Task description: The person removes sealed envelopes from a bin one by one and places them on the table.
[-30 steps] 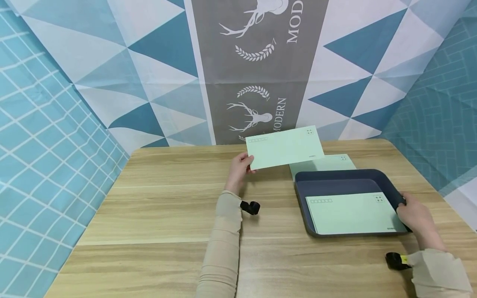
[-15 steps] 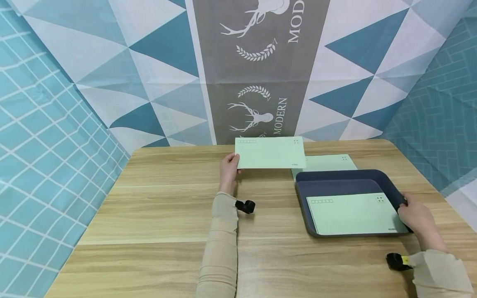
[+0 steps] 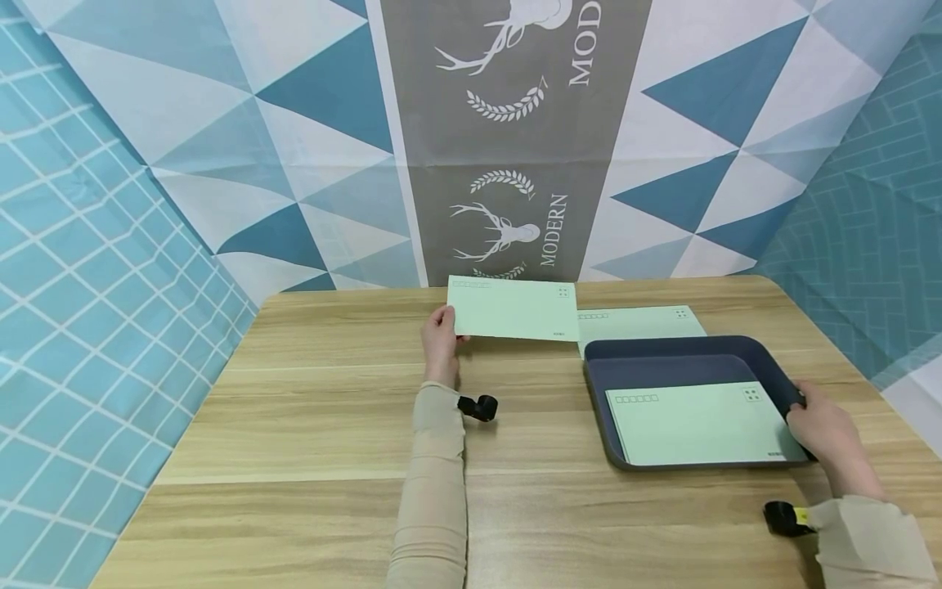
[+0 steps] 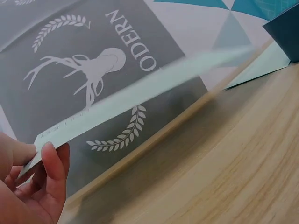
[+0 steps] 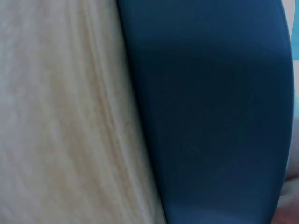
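Note:
My left hand [image 3: 441, 343] pinches the left end of a pale green envelope [image 3: 515, 309] between thumb and fingers. In the left wrist view the envelope [image 4: 140, 95] is held above the table, its far end blurred. On the right, my right hand [image 3: 824, 425] grips the right rim of a dark navy tray [image 3: 662, 350]. Several pale green envelopes [image 3: 699, 425] lie stacked inside the tray. Its dark outer wall [image 5: 215, 112] fills much of the right wrist view, with part of the hand at the edge.
Behind the tray another green envelope [image 3: 633, 323] lies on the wooden table [image 3: 309, 442], partly hidden by the tray. A patterned backdrop [image 3: 508, 139] rises at the table's back edge. Small black cameras [image 3: 482, 407] stick out from both wrists.
My left hand has moved left with the envelope, away from the tray, and the envelope has tilted and come lower. My right hand and the tray stay nearly still.

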Demonstrator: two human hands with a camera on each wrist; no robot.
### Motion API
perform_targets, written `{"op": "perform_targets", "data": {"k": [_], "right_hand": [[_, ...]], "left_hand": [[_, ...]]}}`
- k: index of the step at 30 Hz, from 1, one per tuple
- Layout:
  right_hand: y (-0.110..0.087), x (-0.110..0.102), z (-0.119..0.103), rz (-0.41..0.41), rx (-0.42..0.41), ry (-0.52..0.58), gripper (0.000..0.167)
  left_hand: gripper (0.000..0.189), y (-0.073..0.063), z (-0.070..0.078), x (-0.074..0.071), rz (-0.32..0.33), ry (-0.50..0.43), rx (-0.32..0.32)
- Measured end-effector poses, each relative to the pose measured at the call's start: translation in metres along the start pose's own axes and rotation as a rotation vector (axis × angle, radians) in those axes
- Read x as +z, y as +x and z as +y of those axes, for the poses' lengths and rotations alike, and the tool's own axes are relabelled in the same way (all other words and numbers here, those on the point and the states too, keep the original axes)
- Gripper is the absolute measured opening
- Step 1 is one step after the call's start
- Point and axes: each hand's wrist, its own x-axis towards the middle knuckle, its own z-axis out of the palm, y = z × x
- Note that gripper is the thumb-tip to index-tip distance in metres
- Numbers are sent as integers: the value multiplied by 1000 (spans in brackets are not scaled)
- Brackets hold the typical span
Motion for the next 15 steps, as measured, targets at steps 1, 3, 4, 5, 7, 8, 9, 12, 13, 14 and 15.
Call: {"op": "perform_targets", "data": {"k": [1,3,4,5,7,8,9,12,13,14,15], "right_hand": [[0,0,0,0,-1,1,49],[0,0,1,0,-1,1,49],[0,0,1,-1,-1,1,49],[0,0,1,-2,1,1,49],[0,0,1,-3,2,-1,49],[0,0,1,-3,3,-1,49],[0,0,2,-3,3,0,49],[1,1,2,-1,-1,-1,49],[1,1,2,-1,-1,1,50],[1,1,2,-1,-2,2,50],[1,1,2,-1,0,2,49]], "left_hand": [[29,0,0,-1,5,-7,-2],[30,2,0,-3,9,-21,-6],[31,2,0,-3,9,-24,-7],[31,2,1,-4,11,-27,-8],[31,3,1,-5,10,-29,-8],[32,3,1,-5,8,-33,-10],[32,3,1,-6,6,-35,-12],[31,4,1,-7,-5,-37,-17],[31,4,1,-7,-7,-42,-19],[31,4,1,-7,-8,-43,-20],[31,5,0,-7,-9,-44,-22]]}}
